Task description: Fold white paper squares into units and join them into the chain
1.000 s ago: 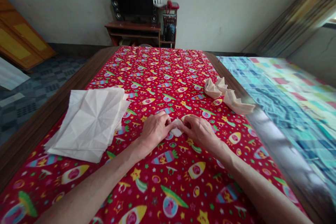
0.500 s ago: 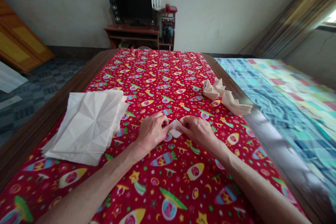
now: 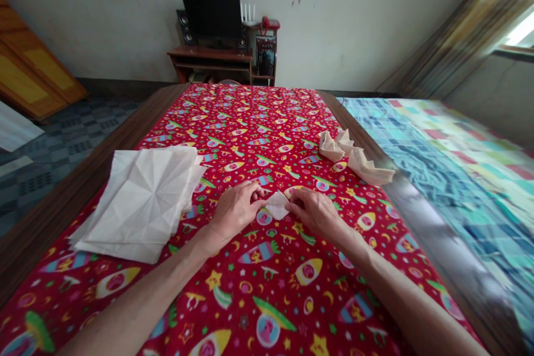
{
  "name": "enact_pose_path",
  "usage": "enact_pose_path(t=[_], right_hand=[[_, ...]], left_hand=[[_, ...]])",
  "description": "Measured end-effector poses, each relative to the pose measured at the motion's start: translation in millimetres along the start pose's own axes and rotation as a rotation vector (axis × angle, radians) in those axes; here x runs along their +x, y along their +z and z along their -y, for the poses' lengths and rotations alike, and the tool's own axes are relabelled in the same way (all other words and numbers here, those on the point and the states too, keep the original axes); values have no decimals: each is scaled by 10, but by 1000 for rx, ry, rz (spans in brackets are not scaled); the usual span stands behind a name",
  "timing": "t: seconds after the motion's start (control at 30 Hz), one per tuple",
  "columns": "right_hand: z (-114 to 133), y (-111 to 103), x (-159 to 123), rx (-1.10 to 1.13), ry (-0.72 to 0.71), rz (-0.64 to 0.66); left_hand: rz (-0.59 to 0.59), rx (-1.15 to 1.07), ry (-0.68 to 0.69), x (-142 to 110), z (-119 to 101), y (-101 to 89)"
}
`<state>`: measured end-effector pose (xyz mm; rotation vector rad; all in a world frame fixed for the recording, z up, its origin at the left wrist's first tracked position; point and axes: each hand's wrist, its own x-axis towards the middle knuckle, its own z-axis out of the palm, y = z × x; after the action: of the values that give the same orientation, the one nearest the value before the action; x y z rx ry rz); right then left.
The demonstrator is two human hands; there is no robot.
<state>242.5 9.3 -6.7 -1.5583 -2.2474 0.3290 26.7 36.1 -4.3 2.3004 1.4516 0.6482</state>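
A small folded piece of white paper (image 3: 277,206), diamond-shaped, lies on the red patterned cloth (image 3: 258,289) between my hands. My left hand (image 3: 237,206) has its thumb at the paper's left corner, its other fingers curled in above. The right corner is pinched between thumb and fingers of my right hand (image 3: 315,208). Left of my hands lies a stack of creased white paper sheets (image 3: 142,200), the top one with fold lines spreading from its middle. Folded paper pieces with pointed tips (image 3: 369,167) stand at the right.
The cloth covers a dark wooden table (image 3: 125,128). Along its right side is a bed with checked covers (image 3: 450,161). Beyond the far end stands a desk (image 3: 211,54) with a monitor (image 3: 211,16), speakers and a red telephone (image 3: 270,23). A wooden cabinet (image 3: 37,67) is at the left.
My left hand has drawn slightly left, so more of the small folded paper shows between my hands. My right hand stays at its right corner. The camera view has tilted slightly up.
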Motion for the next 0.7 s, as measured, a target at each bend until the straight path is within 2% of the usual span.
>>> enact_pose_path(t=[0.2, 0.47, 0.53, 0.6, 0.7], right_hand=[[23, 96, -69, 9, -194, -171], [50, 64, -61, -100, -402, -256], [64, 48, -73, -82, -413, -253], [80, 27, -79, 28, -382, -254], [109, -12, -56, 268, -239, -313]], left_hand=[[-9, -69, 89, 21, 34, 4], [143, -207, 80, 112, 36, -53], [156, -273, 57, 116, 32, -74], [128, -328, 40, 112, 2, -97], [35, -367, 105, 101, -78, -122]])
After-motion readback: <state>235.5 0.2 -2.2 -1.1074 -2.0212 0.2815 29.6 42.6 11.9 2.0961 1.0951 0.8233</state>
